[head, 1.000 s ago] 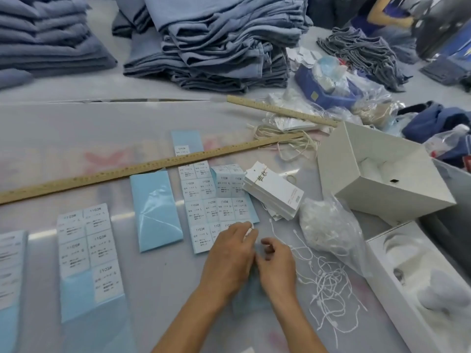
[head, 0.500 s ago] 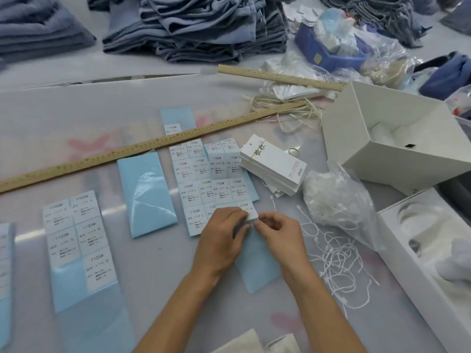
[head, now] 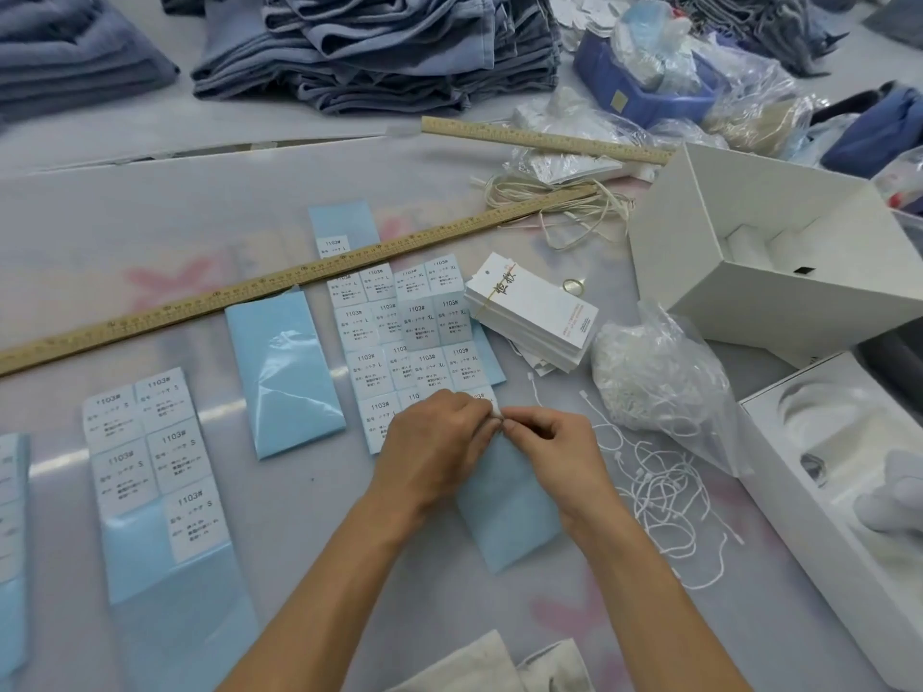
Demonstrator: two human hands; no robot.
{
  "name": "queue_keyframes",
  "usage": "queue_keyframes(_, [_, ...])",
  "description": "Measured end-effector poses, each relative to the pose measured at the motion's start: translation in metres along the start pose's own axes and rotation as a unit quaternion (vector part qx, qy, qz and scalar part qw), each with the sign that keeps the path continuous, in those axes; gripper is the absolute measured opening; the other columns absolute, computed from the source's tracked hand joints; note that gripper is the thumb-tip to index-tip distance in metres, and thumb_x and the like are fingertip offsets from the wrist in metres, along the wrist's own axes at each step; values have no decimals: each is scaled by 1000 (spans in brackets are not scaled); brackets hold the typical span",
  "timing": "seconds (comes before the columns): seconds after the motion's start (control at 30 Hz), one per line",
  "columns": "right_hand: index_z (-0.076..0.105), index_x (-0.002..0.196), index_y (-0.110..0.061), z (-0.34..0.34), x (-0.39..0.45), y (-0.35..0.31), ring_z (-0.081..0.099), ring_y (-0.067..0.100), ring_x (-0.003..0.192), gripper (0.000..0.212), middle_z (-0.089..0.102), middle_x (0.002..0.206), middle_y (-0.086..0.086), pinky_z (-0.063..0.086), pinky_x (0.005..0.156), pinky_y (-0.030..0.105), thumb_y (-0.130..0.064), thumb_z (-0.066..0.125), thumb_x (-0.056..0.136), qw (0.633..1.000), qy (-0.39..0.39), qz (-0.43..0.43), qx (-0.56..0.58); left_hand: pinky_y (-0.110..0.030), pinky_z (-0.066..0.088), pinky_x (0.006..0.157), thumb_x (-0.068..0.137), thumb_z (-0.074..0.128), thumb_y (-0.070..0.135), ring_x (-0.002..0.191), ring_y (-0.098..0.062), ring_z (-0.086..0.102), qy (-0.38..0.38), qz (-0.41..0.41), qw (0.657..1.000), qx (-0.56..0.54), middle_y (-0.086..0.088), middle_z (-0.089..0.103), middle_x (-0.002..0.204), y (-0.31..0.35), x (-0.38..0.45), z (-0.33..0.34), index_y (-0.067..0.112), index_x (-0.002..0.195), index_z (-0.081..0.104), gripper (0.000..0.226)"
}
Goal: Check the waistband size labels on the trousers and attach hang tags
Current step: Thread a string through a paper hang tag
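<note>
At the near edge of the sticker sheet, both hands meet — left hand and right hand with fingers curled, pinching one small white sticker between fingertips. Hang tags lie stacked just beyond; folded trousers sit far back on the worktop.

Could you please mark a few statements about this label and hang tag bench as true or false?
1. Both hands, left hand and right hand, pinch a sticker at the label sheet's near edge. True.
2. The hang tag stack lies left of the label sheets. False: it lies to their right.
3. The long wooden ruler crosses over a label sheet. True.
4. The loose white strings lie inside the white box. False: they lie on the table.
</note>
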State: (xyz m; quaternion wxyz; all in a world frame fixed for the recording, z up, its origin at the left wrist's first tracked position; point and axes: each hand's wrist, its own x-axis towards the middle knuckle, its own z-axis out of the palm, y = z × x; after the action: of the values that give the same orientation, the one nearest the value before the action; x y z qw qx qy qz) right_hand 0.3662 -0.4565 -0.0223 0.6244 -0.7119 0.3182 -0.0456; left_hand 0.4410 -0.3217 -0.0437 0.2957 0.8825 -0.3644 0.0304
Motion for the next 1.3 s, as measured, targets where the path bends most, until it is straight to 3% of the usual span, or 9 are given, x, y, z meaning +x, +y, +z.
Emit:
queue_keyframes(0.13, [79, 92, -22, -2, 2, 2, 71, 2, 86, 17, 79, 88, -9, 52, 76, 15, -8, 69, 93, 1000, 12, -1, -23, -39, 53, 76, 104, 49, 43, 103, -19, 63, -55, -17, 998, -9, 6, 71, 106, -5, 7, -6, 26, 109, 70, 27])
queue_keyframes(0.37, [80, 101, -13, -5, 3, 1, 72, 7, 93, 16, 79, 93, -4, 52, 83, 18, -6, 67, 94, 1000, 5, -22, -20, -37, 54, 77, 102, 47, 50, 102, -12, 64, -78, -28, 997, 0, 12, 70, 107, 0, 12, -11, 32, 111, 66, 28])
queue_keyframes(0.5, [80, 97, -14, -7, 3, 2, 71, 3, 86, 17, 79, 89, -5, 51, 77, 13, -5, 66, 95, 1000, 1, -19, -18, -33, 50, 72, 102, 43, 49, 101, -15, 63, -75, 4, 996, 46, 8, 70, 105, 1, 13, -12, 29, 110, 64, 29])
queue_keyframes(0.67, [80, 88, -17, -8, 4, 1, 71, 0, 77, 15, 79, 83, -4, 49, 68, 10, -7, 70, 93, 1000, 0, -31, -3, -33, 44, 60, 101, 49, 40, 84, -24, 66, -38, 36, 996, 66, 2, 72, 86, 8, 11, -10, 24, 96, 70, 27])
queue_keyframes(0.87, [79, 85, -22, -11, 6, 3, 68, 0, 77, 12, 77, 82, -7, 49, 70, 11, -13, 74, 90, 997, -5, -64, -36, -28, 31, 52, 92, 70, 28, 62, -29, 62, -15, 39, 996, 82, 1, 66, 66, 10, 8, -13, 22, 81, 69, 13])
queue_keyframes(1.0, [78, 84, -26, -10, 6, 4, 64, -1, 72, 14, 75, 79, -10, 47, 68, 10, -16, 73, 92, 995, 7, -74, -72, -31, 37, 57, 96, 61, 31, 71, -31, 63, -16, 21, 998, 58, -1, 69, 74, 7, 9, -11, 22, 88, 70, 15])
queue_keyframes(1.13, [79, 87, -21, -10, 4, 3, 69, 1, 79, 14, 77, 83, -5, 49, 72, 12, -13, 71, 93, 999, 14, -51, -3, -33, 42, 69, 99, 57, 47, 83, -29, 65, -34, 36, 998, 24, 1, 74, 89, 2, 9, -14, 27, 105, 70, 25])
queue_keyframes(1.3, [77, 90, -20, -7, 2, 2, 70, 6, 84, 12, 77, 87, -3, 50, 76, 17, -14, 68, 96, 999, 3, -39, -3, -35, 49, 75, 100, 56, 49, 92, -26, 66, -52, 1, 999, -1, 2, 74, 97, -3, 9, -13, 30, 109, 68, 24])
